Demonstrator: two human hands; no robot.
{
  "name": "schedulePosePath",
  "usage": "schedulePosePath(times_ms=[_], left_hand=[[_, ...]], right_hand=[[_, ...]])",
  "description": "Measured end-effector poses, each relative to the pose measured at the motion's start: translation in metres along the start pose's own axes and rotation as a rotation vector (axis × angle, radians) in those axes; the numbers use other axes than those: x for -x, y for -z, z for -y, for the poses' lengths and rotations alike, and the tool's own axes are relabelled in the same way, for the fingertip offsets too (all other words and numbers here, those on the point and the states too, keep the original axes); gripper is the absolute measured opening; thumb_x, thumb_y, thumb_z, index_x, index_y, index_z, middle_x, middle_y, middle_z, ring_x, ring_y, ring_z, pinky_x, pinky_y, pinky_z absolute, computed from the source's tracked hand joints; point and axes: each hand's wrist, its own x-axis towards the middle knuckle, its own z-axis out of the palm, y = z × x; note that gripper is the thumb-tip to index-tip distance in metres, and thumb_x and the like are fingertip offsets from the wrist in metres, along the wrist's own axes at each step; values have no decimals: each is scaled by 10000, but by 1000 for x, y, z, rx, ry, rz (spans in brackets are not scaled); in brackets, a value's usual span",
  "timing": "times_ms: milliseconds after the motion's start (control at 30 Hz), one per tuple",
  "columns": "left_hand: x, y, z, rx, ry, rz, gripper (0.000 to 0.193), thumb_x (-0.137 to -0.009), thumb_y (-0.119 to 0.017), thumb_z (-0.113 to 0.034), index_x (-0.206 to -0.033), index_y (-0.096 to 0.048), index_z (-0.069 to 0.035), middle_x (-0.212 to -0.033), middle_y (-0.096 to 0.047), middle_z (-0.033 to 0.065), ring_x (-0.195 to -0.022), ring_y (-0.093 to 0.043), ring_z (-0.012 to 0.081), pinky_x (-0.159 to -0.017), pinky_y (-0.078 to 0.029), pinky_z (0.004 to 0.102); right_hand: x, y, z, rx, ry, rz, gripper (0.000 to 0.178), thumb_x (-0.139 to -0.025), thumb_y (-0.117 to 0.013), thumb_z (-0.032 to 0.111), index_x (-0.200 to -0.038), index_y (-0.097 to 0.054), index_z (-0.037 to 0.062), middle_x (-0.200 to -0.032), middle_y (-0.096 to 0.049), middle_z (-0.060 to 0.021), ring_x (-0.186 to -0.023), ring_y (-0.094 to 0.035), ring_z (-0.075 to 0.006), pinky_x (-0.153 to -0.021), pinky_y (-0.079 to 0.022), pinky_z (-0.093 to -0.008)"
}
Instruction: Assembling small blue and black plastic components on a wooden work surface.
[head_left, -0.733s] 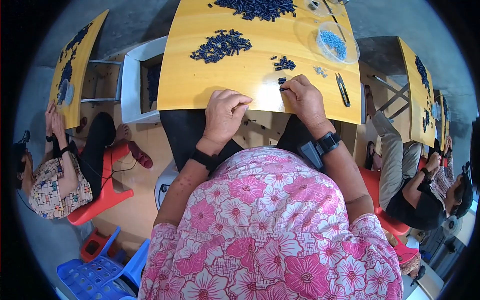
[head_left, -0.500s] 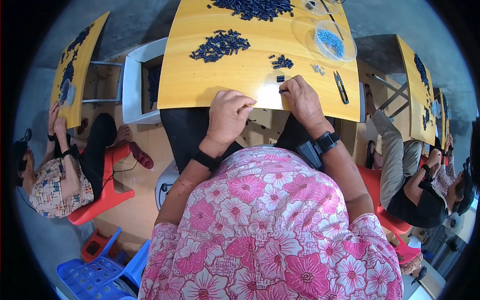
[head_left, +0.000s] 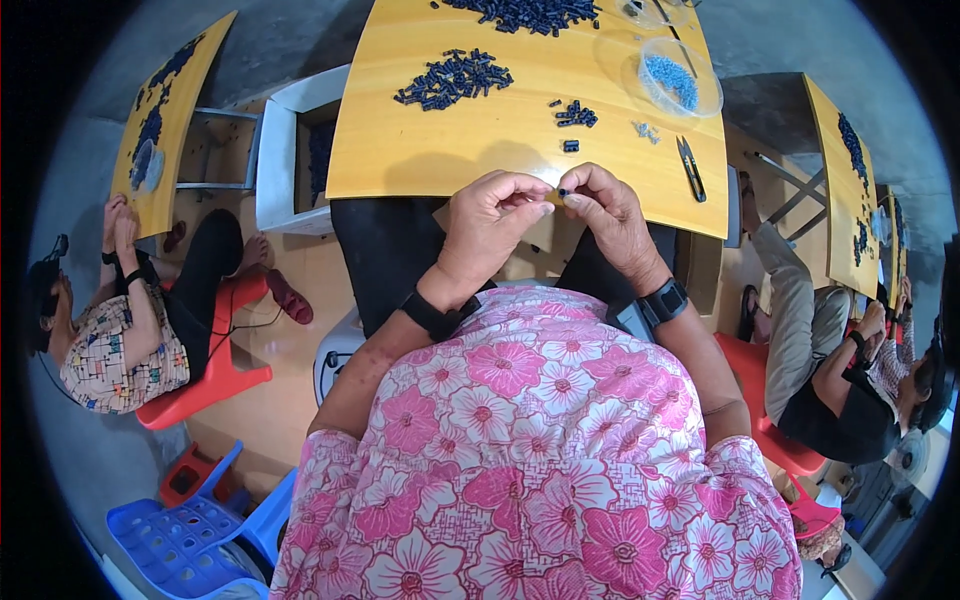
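Observation:
Just off the table's near edge, my two hands meet almost fingertip to fingertip. My right hand (head_left: 615, 225) pinches a small dark cylindrical piece (head_left: 563, 192) between thumb and fingers. Beside it, my left hand (head_left: 485, 230) is closed in a pinch; whatever is between its fingertips is too small to make out. A single dark piece (head_left: 571, 146) lies on the table (head_left: 400, 165) just beyond my fingers, with a small group of dark pieces (head_left: 577, 114) behind it. Black-handled thread snips (head_left: 692, 170) lie to the right.
Farther off are a middle heap of dark pieces (head_left: 455, 80) and a larger heap (head_left: 530, 14). Small clear bits (head_left: 646, 131) lie near a clear bowl (head_left: 716, 100) of light-blue parts (head_left: 670, 82). An open box (head_left: 277, 170) stands left. People sit at side tables.
My left hand has moved right to meet my right hand. My right hand has turned and drawn back from the table's edge, bringing the dark piece between both hands. The view has shifted slightly.

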Motion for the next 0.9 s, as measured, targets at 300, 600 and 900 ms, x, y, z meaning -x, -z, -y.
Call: schedulePosePath(times_ms=[300,600,900], left_hand=[[3,-3,2,85,57,22,114,-839,-682,-13,-952,-671,-1,-850,-668,15,-768,-586,50,-684,-483,192],[3,-1,4,52,33,57,127,-853,-684,-50,-965,-701,8,-831,-669,17,-736,-563,49,-668,-460,187],[3,2,2,194,117,164,140,-903,-646,-99,-991,-671,6,-824,-629,-35,-747,-513,25,-656,-427,184]], right_hand=[[4,-3,4,-83,-61,45,93,-884,-583,38,-970,-590,3,-881,-593,-6,-779,-549,-78,-734,-469,-231],[4,-2,10,96,65,-32,124,-802,-656,-34,-912,-680,18,-876,-623,-40,-795,-577,-117,-747,-481,-248],[4,-4,15,93,113,-45,149,-776,-688,-35,-910,-708,25,-871,-648,-50,-846,-607,-138,-796,-482,-268]])
